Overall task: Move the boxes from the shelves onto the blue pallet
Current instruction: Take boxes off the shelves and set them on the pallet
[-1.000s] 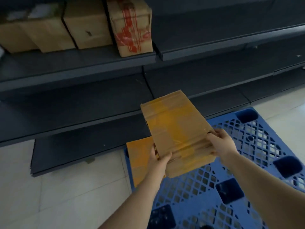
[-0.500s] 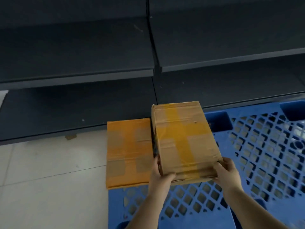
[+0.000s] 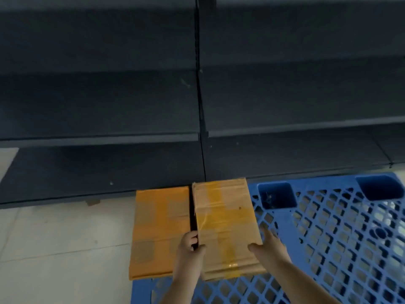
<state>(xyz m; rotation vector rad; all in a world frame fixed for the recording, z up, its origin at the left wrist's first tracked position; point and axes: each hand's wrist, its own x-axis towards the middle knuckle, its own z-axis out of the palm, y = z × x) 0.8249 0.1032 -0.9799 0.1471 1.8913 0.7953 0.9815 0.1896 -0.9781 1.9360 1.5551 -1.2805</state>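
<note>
A brown cardboard box (image 3: 225, 224) with yellow tape lies on the blue pallet (image 3: 328, 233) at its far left corner, right beside an orange-taped box (image 3: 160, 229) that sits at the pallet's left edge. My left hand (image 3: 189, 251) grips the brown box's left side, fingers in the narrow gap between the two boxes. My right hand (image 3: 268, 245) holds its right side, thumb on top and fingers spread down the side.
Dark grey shelves (image 3: 98, 137) fill the view ahead, with none of their boxes in sight. Pale floor tiles (image 3: 61, 249) lie to the left of the pallet. The pallet's open grid stretches to the right.
The brown box came down from the air and forward onto the pallet beside the orange box. My view tilted down, so the boxes on the upper shelf left the frame.
</note>
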